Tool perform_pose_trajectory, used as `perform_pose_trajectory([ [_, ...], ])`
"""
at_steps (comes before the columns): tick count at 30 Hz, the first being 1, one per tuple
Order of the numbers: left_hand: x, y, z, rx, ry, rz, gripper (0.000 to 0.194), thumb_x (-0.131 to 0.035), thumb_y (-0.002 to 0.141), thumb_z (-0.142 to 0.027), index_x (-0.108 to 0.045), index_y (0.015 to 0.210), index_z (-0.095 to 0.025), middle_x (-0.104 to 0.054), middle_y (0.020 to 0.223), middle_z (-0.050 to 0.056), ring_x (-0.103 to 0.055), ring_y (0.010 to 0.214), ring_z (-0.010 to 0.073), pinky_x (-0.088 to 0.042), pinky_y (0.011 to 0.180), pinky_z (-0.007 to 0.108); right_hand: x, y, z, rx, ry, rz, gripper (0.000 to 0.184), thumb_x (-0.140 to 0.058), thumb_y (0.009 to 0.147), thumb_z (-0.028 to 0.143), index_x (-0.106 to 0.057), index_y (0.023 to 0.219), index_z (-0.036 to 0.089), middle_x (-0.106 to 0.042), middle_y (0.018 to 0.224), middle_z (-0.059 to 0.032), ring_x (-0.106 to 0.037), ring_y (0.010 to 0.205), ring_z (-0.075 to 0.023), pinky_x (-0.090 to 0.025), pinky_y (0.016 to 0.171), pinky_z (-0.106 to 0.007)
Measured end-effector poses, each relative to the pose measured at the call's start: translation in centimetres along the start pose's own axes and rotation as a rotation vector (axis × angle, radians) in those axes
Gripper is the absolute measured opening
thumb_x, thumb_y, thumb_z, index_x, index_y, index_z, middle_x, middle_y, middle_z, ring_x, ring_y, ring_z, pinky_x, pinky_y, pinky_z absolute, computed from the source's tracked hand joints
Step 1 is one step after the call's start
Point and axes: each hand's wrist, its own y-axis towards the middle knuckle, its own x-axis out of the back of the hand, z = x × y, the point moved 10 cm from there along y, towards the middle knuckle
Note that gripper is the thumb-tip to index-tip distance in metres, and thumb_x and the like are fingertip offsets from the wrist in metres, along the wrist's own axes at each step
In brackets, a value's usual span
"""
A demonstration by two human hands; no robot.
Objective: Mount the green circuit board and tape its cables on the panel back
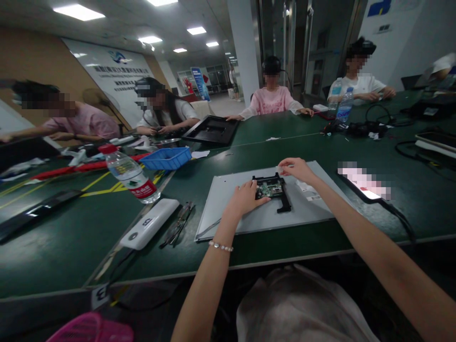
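A black plastic bracket point(284, 203) holding a green circuit board point(269, 190) lies on a flat grey-white panel point(228, 190). My left hand point(245, 199) grips the bracket's left side, fingers at its far corner and thumb along the near edge of the board. Just beyond the bracket's far right corner, my right hand point(295, 168) is closed in a pinch. A small pale piece point(279, 169) shows at its fingertips, too small to name. Right of the bracket, a whitish label point(309, 190) is on the panel.
Left of the panel are eyeglasses point(178, 225), a white power bank point(151, 224), a water bottle point(132, 175) and a blue tray point(167, 158). A phone point(363, 184) with a cable lies right. Several people sit around the green table point(249, 249); one touches a black casing point(213, 130).
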Motion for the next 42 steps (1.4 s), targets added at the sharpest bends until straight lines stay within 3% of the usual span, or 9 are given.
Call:
perform_pose_trajectory([
  [7,0.5,-0.1,0.0,0.02,0.028,-0.017,0.082,-0.045,0.082,-0.071,-0.039,0.141,-0.015,-0.049,0.139,0.02,-0.049,0.124,0.035,-0.034,0.102,0.046,0.2,0.0,1.8,0.027,-0.007,0.022,0.016,-0.061,0.074,0.018,-0.07,0.087,0.016,-0.07,0.085,-0.0053,-0.069,0.073,-0.0166,-0.058,0.067,-0.029],
  [13,1.0,-0.1,0.3,0.03,0.063,-0.059,0.078,-0.051,0.079,-0.072,-0.048,0.134,-0.017,-0.054,0.133,0.019,-0.05,0.121,0.0357,-0.032,0.103,0.05,0.1,-0.5,4.7,0.101,-0.055,0.075,0.032,-0.06,0.07,0.015,-0.07,0.101,0.015,-0.069,0.089,-0.0056,-0.067,0.079,-0.0168,-0.054,0.074,-0.031],
  [19,1.3,-0.2,0.3,0.026,0.044,-0.082,0.079,-0.054,0.077,-0.071,-0.046,0.134,-0.017,-0.055,0.131,0.02,-0.049,0.12,0.0364,-0.029,0.104,0.058,-0.5,-1.5,7.8,0.204,-0.006,0.124,0.032,-0.061,0.075,0.019,-0.068,0.107,0.017,-0.069,0.088,-0.005,-0.066,0.083,-0.0166,-0.053,0.082,-0.034],
  [25,3.5,-0.4,0.0,0.05,0.043,-0.19,0.072,-0.056,0.078,-0.068,-0.05,0.131,-0.019,-0.056,0.131,0.017,-0.044,0.126,0.0372,-0.015,0.109,0.065,-0.8,-1.6,8.3,0.245,-0.126,0.088,0.028,-0.058,0.076,0.015,-0.07,0.102,0.018,-0.07,0.087,-0.0046,-0.066,0.082,-0.0163,-0.054,0.078,-0.031],
  [29,5.8,-0.4,-0.7,0.021,-0.011,-0.31,0.046,-0.054,0.09,-0.047,-0.052,0.13,-0.025,-0.055,0.134,0.01,-0.045,0.128,0.028,-0.013,0.114,0.055,-2.3,-2.2,9.4,0.336,-0.229,0.134,0.034,-0.054,0.077,0.012,-0.069,0.106,0.02,-0.07,0.093,-0.0043,-0.065,0.084,-0.0159,-0.054,0.076,-0.029],
  [34,6.5,-0.2,-1.6,-0.067,-0.155,-0.379,0.024,-0.049,0.094,-0.03,-0.063,0.113,-0.026,-0.065,0.122,0.003,-0.055,0.118,0.0186,-0.022,0.113,0.044,-4.9,-3.5,11.1,0.44,-0.295,0.238,0.038,-0.054,0.079,0.01,-0.066,0.114,0.021,-0.069,0.096,-0.0042,-0.064,0.082,-0.0146,-0.053,0.079,-0.029],
  [37,6.2,0.0,-1.5,-0.069,-0.182,-0.375,0.021,-0.048,0.094,-0.025,-0.069,0.097,-0.025,-0.07,0.111,0.001,-0.06,0.111,0.0167,-0.023,0.113,0.042,-5.7,-3.8,11.3,0.459,-0.307,0.269,0.035,-0.055,0.081,0.012,-0.066,0.112,0.022,-0.07,0.095,-0.0037,-0.064,0.082,-0.0144,-0.052,0.079,-0.029],
  [42,6.2,0.1,-1.2,-0.055,-0.261,-0.382,0.022,-0.048,0.093,-0.024,-0.069,0.095,-0.025,-0.071,0.11,0.0,-0.064,0.104,0.0168,-0.027,0.112,0.042,-5.2,-3.5,10.7,0.436,-0.235,0.226,0.026,-0.057,0.08,0.015,-0.069,0.102,0.021,-0.07,0.093,-0.0032,-0.064,0.08,-0.0141,-0.053,0.076,-0.028],
])
